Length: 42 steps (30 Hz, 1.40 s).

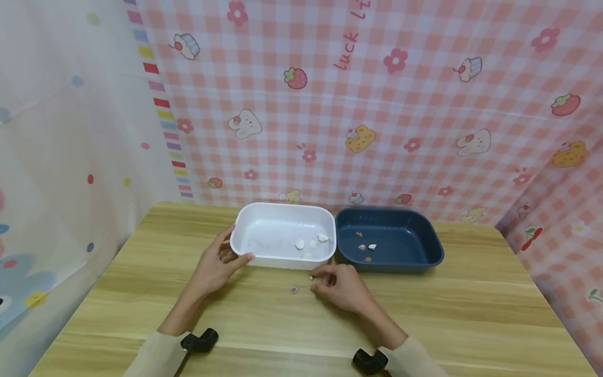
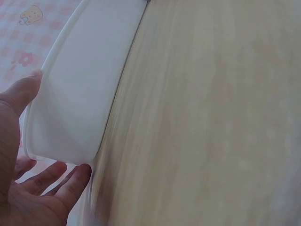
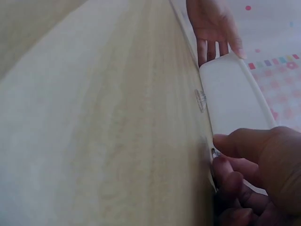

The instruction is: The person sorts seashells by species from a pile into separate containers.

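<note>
We see a small pale shell (image 1: 311,277) on the tabletop (image 1: 471,314), just near of the white tray (image 1: 245,220), pinched at our right hand (image 1: 341,287) fingertips. A second shell (image 1: 294,289) lies just left of that hand. Our left hand (image 1: 218,264) grips the tray's near-left corner, far from both.

white tub (image 1: 282,230) | navy tub (image 1: 391,241) | light woodgrain table (image 1: 424,314) | pink gingham backdrop (image 1: 377,104)
</note>
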### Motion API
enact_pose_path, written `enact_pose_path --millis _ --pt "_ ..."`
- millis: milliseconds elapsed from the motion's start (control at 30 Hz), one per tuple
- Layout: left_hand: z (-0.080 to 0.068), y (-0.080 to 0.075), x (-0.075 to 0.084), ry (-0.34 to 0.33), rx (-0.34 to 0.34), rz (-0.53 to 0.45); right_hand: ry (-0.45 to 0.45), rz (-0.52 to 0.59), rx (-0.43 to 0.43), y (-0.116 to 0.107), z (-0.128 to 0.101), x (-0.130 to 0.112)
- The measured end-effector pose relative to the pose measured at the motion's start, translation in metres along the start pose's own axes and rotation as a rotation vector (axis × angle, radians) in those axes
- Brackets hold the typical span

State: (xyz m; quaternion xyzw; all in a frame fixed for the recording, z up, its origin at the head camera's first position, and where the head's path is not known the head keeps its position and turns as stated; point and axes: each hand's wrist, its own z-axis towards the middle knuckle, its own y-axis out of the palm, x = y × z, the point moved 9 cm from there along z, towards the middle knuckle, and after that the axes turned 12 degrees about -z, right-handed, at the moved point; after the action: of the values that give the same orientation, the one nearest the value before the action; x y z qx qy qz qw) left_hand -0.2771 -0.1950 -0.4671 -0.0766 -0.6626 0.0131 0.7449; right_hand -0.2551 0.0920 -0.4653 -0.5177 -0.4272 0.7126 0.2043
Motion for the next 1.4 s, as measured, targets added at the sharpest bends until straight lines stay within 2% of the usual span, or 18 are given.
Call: enact_pose_path --millis 333,733,1000,1233,1400 --pt "0.000 0.000 0.001 0.003 0.005 0.024 0.066 -0.007 0.013 0.002 0.002 0.005" --pt "-0.001 0.001 0.001 0.011 0.013 0.026 0.049 0.002 0.002 0.001 0.002 0.006" --pt "-0.002 0.000 0.002 0.000 0.011 0.027 0.036 0.058 -0.022 0.001 0.001 0.006" --pt "-0.003 0.001 0.002 -0.002 0.006 0.012 0.043 0.097 -0.034 -0.007 -0.004 0.003" --pt "-0.003 0.001 0.001 -0.005 0.006 0.008 0.035 0.060 0.003 -0.020 -0.006 -0.003"
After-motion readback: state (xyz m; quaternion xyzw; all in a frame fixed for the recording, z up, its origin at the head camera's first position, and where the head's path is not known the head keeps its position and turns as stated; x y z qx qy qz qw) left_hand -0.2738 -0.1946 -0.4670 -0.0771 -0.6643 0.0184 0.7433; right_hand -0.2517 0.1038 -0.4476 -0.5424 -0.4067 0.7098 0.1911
